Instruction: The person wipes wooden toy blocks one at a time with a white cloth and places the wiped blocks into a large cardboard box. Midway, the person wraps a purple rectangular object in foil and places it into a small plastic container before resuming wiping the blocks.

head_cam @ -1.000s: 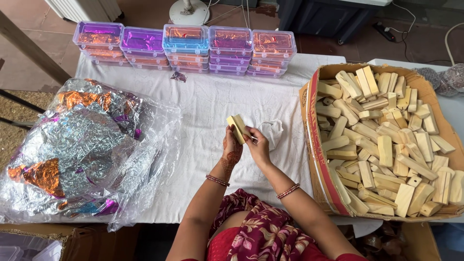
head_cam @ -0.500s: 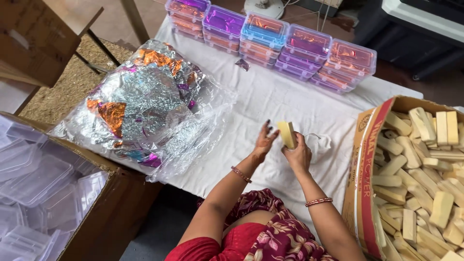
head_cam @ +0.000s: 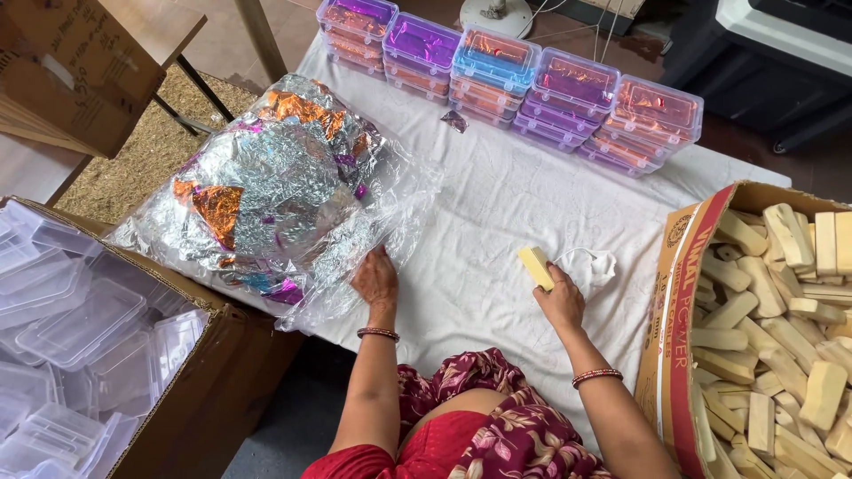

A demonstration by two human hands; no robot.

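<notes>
My left hand (head_cam: pixel 376 279) lies flat and open on the clear plastic bag of crinkled silver, orange and purple foil wrappers (head_cam: pixel 266 191) — I seem to be fetching one. My right hand (head_cam: pixel 559 302) grips a pale yellow rectangular bar (head_cam: pixel 535 266) over the white cloth (head_cam: pixel 497 204) — one sheet needs pinching free.

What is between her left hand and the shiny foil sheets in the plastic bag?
Only the clear plastic bag. The left hand rests at the bag's near edge, and the crinkled silver, orange and purple foil sheets lie inside it. The right hand holds a pale yellow rectangular bar apart, on the white cloth.
</notes>
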